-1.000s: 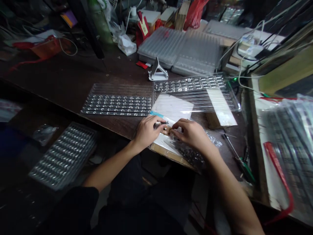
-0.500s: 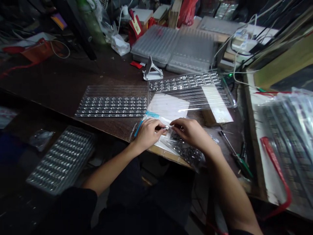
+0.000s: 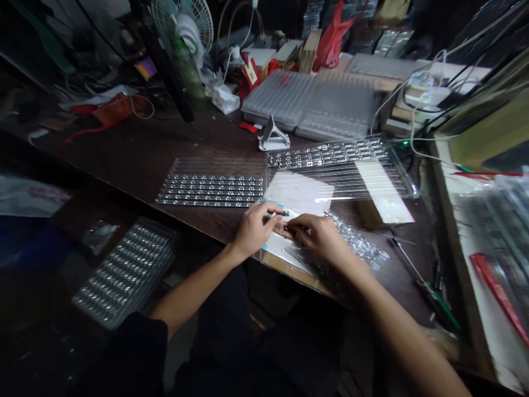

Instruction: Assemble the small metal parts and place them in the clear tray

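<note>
At the table's front edge, my left hand (image 3: 255, 227) pinches a small dark metal part (image 3: 284, 213) between thumb and fingertips. My right hand (image 3: 314, 230) is just right of it, fingertips together over a small brownish patch (image 3: 281, 229) holding tiny pieces; what they grip is hidden. Beneath both hands lies a white board (image 3: 285, 252) with a cardboard edge. A heap of small shiny parts in clear plastic (image 3: 361, 240) lies beyond my right hand. Behind stand a clear grooved tray with rows of metal strips (image 3: 210, 190) and another partly filled tray (image 3: 330, 151).
A white stand (image 3: 273, 137) and stacked clear trays (image 3: 281, 94) are farther back. A green-handled screwdriver (image 3: 438, 303) lies at the right, near a white-topped block (image 3: 382, 190). Another filled tray (image 3: 124, 270) sits low at the left. A fan (image 3: 184, 25) stands at the back.
The view has shifted, so the scene sits lower and farther right. My right hand has moved down, away from the part in my left hand, to the brownish patch. The shiny heap shows more.
</note>
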### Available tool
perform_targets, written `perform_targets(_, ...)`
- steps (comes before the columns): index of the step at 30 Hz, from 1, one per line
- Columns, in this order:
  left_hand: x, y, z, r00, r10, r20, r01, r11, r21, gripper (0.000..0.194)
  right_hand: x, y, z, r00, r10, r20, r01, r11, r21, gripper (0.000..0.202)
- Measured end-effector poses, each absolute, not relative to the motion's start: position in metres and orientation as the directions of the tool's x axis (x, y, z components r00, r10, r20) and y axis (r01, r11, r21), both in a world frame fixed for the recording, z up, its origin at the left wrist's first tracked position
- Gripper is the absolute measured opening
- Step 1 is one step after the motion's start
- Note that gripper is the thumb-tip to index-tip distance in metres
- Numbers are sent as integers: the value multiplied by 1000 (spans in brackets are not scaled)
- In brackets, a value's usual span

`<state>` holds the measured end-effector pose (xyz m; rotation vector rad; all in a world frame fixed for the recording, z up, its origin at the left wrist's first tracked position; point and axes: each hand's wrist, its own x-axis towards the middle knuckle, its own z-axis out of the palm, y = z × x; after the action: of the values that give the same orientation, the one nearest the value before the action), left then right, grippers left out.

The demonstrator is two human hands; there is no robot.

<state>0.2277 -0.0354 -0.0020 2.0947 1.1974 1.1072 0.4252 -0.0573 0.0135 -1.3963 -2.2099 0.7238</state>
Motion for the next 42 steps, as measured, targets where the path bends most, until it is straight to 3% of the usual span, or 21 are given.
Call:
perform_targets(3, 206, 6, 11, 297, 863, 409, 512, -505, 694, 20, 418, -62, 14, -455, 888, 69, 707, 407, -579, 22)
perform_targets(7, 183, 78, 20, 299, 873, 386, 665, -480, 572, 16, 409, -71, 17, -494, 868, 39, 826, 483, -290, 19)
perform_targets(10, 179, 112, 19, 362, 890, 278, 721, -456, 521, 15, 403, -76, 19, -520, 853, 51, 836, 520, -177, 20)
perform_targets(13, 182, 124, 14, 459, 865, 201, 734, -497, 462, 13, 403, -76, 21, -520, 853, 40, 834, 517, -193, 20)
perform_targets(19, 178, 125, 18, 497, 855, 146, 816, -518, 258, 13, 434, -71, 34, -431, 901, 44, 831, 416, -371, 24)
perform_targets(23, 185, 122, 31, 472, 871, 139, 861, -489, 137, 16, 461, -72, 42, -334, 934, -125, 899, 276, -341, 17)
perform_targets(28, 231, 118, 32, 543, 809, 226, 791, -583, 187, 22, 465, -74, 39, -339, 926, -169, 900, 267, -344, 13)
perform_targets(35, 262, 122, 26, 530, 799, 284, 766, -595, 243, 9, 464, -70, 32, -375, 915, -147, 866, 289, -408, 20)
perform_targets(42, 235, 39, 33, 464, 811, 356, 552, -579, 600, 10, 459, -70, 38, -433, 900, -54, 783, 345, -517, 25)
